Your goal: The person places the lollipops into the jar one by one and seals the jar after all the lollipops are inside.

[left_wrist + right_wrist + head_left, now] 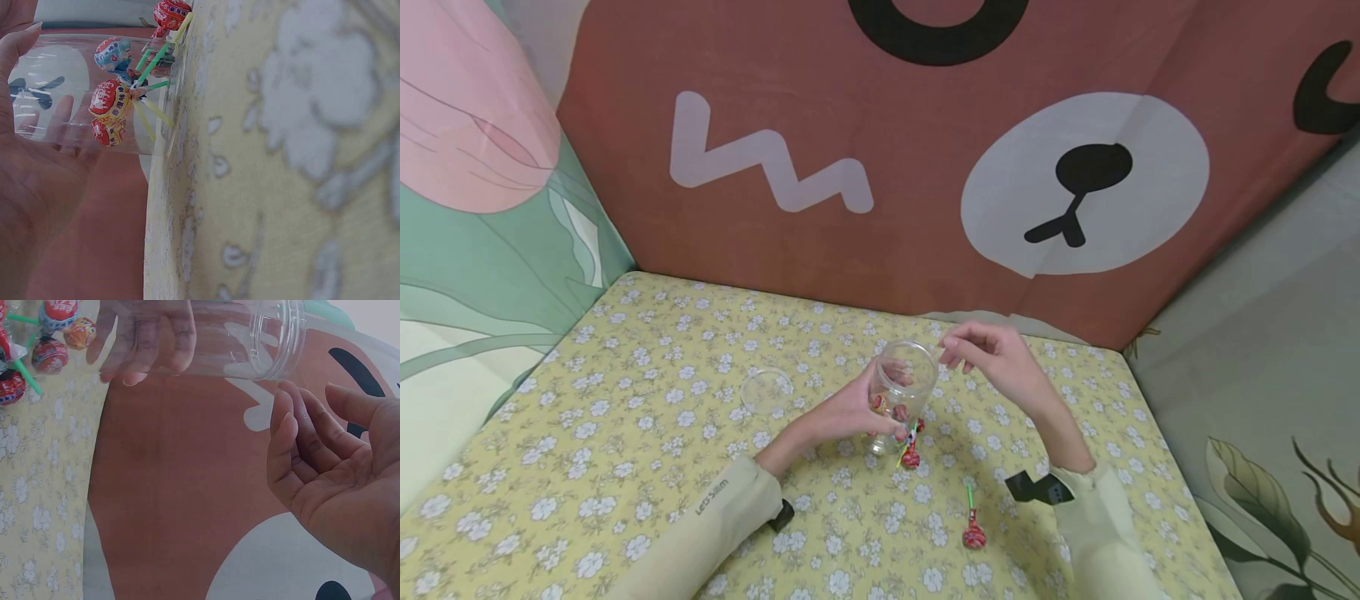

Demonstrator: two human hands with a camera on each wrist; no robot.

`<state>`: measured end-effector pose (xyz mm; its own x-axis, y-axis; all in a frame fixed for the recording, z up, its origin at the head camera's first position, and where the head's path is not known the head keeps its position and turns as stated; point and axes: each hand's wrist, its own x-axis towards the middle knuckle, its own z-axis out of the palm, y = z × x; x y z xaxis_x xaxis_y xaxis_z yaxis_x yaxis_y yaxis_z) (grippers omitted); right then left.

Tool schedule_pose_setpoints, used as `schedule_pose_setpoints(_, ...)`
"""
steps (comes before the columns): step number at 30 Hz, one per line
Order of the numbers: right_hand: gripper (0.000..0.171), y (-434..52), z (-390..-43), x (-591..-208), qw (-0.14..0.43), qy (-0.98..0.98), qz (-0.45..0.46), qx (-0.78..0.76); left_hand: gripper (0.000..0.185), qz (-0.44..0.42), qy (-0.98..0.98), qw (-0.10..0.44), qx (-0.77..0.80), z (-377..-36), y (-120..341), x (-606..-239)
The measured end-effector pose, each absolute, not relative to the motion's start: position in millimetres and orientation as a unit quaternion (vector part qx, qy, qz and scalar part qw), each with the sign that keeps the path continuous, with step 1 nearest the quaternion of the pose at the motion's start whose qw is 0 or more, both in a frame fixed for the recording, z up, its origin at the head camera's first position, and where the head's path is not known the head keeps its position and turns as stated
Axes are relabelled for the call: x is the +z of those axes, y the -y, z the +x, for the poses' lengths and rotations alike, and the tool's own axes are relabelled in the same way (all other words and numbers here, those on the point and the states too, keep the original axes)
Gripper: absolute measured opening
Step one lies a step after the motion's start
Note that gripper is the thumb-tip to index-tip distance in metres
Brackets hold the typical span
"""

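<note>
Here, farthest left on the flowered tablecloth (625, 400), a clear lid (767, 390) lies flat by itself, a little apart from the jar. Next comes the left hand (842, 412), its cream sleeve (715, 525) running in from the lower left; its fingers are curled round the lower part of a clear plastic jar (906, 387), which stands on the cloth with its open mouth up. Inside the jar, near the bottom, sit several wrapped lollipops (111, 103) — red ones and a blue one, their green and yellow sticks crossing. Just outside the base of the jar another red lollipop (911, 457) lies on the cloth, touching or nearly touching the glass-clear wall. Farther right and nearer the person, a single lollipop with a green stick (973, 527) lies well apart from the jar. The right hand (992, 354) hovers just beside the jar's rim — its fingers loosely bent and holding nothing, palm plainly bare in the right wrist view. Behind the table stands a brown backdrop (880, 167) with a cartoon bear's face.
</note>
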<state>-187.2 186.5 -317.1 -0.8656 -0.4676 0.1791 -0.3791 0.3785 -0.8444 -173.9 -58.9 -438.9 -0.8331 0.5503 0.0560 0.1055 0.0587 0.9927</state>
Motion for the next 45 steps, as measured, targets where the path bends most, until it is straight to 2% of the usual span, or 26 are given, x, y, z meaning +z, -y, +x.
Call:
schedule_pose_setpoints(16,0.019,-193,-188,-343,0.082,-0.844,-0.267,-0.459,0.096,0.23,-0.706,0.176,0.646,-174,57,-439)
schedule_pose_setpoints(28,0.017,-192,-183,-370,0.169,-0.85,-0.301,-0.399,0.095,0.229,-0.714,0.176,0.637,-173,60,-439)
schedule_pose_setpoints(36,0.014,-193,-179,-386,0.195,-0.842,-0.324,-0.385,0.094,0.22,-0.749,0.135,0.611,-175,68,-437)
schedule_pose_setpoints(45,0.012,-193,-175,-402,0.224,-0.824,-0.348,-0.388,0.094,0.222,-0.743,0.132,0.618,-176,71,-437)
